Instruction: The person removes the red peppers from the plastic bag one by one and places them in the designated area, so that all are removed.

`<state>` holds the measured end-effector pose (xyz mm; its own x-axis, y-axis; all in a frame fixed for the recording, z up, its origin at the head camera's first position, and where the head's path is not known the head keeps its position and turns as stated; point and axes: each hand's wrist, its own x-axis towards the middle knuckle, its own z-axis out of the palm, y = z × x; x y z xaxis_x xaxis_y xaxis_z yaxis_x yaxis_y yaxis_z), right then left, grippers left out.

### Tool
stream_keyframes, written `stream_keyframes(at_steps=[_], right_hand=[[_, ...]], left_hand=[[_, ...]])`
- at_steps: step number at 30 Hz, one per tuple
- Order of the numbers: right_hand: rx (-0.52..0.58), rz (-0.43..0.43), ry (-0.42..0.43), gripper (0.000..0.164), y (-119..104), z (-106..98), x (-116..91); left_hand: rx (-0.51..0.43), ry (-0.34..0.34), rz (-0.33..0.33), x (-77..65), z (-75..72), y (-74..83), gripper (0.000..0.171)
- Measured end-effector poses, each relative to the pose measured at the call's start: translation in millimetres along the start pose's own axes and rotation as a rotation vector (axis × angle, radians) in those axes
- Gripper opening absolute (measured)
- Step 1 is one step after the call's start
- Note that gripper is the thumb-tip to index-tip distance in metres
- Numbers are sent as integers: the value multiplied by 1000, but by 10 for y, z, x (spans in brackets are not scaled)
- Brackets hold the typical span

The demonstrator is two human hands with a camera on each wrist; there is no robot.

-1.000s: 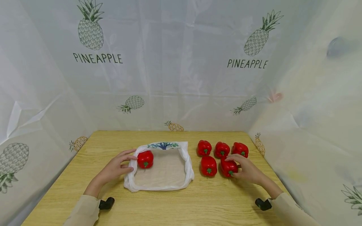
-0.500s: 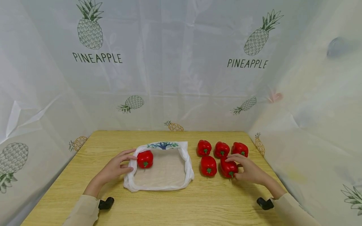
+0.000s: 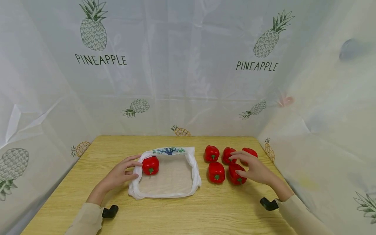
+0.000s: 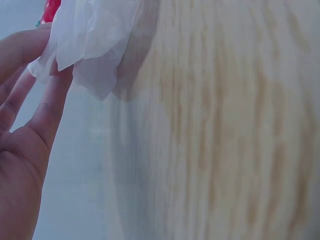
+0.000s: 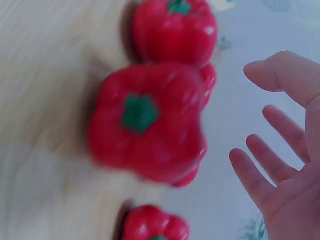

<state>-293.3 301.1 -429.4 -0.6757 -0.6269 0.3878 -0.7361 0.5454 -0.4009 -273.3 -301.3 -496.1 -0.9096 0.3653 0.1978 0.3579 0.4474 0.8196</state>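
Note:
My left hand (image 3: 118,174) holds the left rim of a white plastic bag (image 3: 195,178), which lies with its mouth wide. In the left wrist view, the bag's edge (image 4: 95,45) hides the fingertips. Inside the bag, at its left, sits a red bell pepper (image 3: 150,165). To the right are several more red bell peppers in two rows. My right hand (image 3: 255,168) hovers over the front right bell pepper (image 3: 236,178) with its fingers spread. The right wrist view shows a gap between those fingers and the nearest bell pepper (image 5: 150,120).
Another bell pepper (image 3: 216,173) stands at the front left of the group. Behind are the back row's bell peppers (image 3: 211,153), the right one partly covered by my hand. A pineapple-print curtain (image 3: 188,81) surrounds the wooden table (image 3: 176,217) at the back and sides.
My right hand has come off the front right bell pepper, rising and shifting slightly back. That pepper stays on the table. The left hand and the bag keep their places.

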Motion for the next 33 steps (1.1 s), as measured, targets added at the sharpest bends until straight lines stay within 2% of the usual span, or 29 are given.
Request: stream_keyframes(at_steps=[6,13,23,29,33], right_hand=[[-24,-61,18,58,-180,70,313],[42,-78,-4,58,-369,214,680],[123,-105,-45,57,-679,552,1196],[225,-107,-82,57,-788,777,1423],[245,-119,-109,57,-826,953,1553]], left_hand=[[5,1,7,-3,7,-5,37],[7,1,11,-5,4,1,38],[0,-2,16,4,5,-5,37],[-6,1,12,-7,2,10,37],[-4,3,14,-12,1,21,37]])
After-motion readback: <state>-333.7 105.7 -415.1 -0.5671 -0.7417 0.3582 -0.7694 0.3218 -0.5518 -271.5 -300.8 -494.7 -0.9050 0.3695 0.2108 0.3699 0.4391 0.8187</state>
